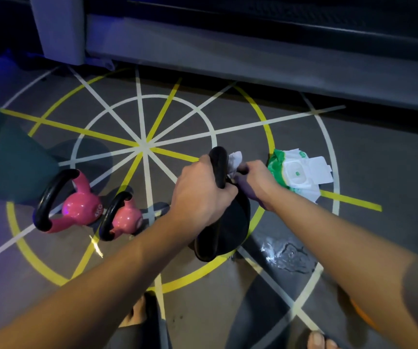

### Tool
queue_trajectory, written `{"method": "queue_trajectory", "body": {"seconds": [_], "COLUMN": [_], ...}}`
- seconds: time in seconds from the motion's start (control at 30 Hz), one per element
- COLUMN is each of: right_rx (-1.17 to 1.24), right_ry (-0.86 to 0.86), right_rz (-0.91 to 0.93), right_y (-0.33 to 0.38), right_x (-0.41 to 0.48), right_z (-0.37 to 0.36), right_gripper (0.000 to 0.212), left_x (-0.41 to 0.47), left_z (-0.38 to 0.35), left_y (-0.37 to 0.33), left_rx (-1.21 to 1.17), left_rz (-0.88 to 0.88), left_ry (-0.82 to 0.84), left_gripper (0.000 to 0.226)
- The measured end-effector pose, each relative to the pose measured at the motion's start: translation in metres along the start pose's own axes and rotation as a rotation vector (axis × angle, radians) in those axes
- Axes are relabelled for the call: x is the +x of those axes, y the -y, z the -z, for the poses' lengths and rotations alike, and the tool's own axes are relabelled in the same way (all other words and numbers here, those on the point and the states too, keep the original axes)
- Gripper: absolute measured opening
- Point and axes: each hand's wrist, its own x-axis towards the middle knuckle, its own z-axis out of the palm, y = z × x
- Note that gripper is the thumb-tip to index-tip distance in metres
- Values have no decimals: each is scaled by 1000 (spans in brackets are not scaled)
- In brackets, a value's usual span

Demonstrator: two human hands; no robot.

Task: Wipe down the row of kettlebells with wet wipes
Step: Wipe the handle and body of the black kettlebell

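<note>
Three kettlebells sit on the marked floor (366,159); the black kettlebell (228,230) is at centre, the larger pink kettlebell (79,205) and smaller pink kettlebell (127,217) in a row at its nine o'clock; the left hand (198,195) has its fingers wrapped round the black handle (218,167); the right hand (255,180) pinches a white wipe (235,159) against that handle; the wipes pack (296,175) lies open at three o'clock.

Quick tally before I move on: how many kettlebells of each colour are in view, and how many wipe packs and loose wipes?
Pink kettlebells: 2
Black kettlebell: 1, handle gripped by the left hand
Wipe pack: 1, flap open
Loose wipe: 1, pinched in the right hand
Total: 5
</note>
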Motion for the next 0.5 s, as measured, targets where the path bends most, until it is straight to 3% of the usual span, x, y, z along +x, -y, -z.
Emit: {"method": "queue_trajectory", "body": {"seconds": [0.13, 0.27, 0.43, 0.5], "right_rx": [85, 203, 288, 340], "right_ry": [3, -5, -19, -14], "right_rz": [-34, -85, -152, -159], "right_y": [-8, -24, -48, -50], "right_x": [-4, -8, -23, -31], "right_z": [5, 21, 47, 56], "right_gripper": [14, 16, 11, 21], "left_x": [4, 22, 47, 57], "left_z": [5, 22, 27, 27], "left_y": [3, 2, -21, -30], "left_rx": [11, 149, 386, 442], "left_rz": [-84, -290, -560, -632], "left_ry": [76, 301, 484, 520], "left_gripper": [35, 32, 46, 53]}}
